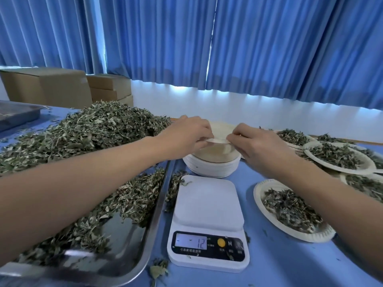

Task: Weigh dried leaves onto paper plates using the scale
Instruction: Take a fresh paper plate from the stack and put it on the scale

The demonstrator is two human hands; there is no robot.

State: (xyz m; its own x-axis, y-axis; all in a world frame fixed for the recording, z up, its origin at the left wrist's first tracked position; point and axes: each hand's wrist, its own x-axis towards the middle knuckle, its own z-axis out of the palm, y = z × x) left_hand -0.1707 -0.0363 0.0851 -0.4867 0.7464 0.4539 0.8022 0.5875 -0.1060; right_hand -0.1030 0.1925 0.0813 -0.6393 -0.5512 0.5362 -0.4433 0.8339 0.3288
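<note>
A white digital scale [208, 206] stands on the blue table in front of me with nothing on its platform; its display reads -12. Behind it sits a stack of paper plates [211, 162]. My left hand [186, 135] and my right hand [257, 146] both pinch the near rim of the top paper plate [220, 131], which is tilted up off the stack. A large heap of dried leaves [93, 131] fills the steel tray [132, 251] at the left. A paper plate of leaves [290, 210] lies right of the scale.
Several more leaf-filled paper plates [337, 156] crowd the right edge of the table. Another steel tray [16, 113] sits at the far left, cardboard boxes [47, 85] behind it. Blue curtains [207, 42] hang at the back. Loose leaf bits lie around the scale.
</note>
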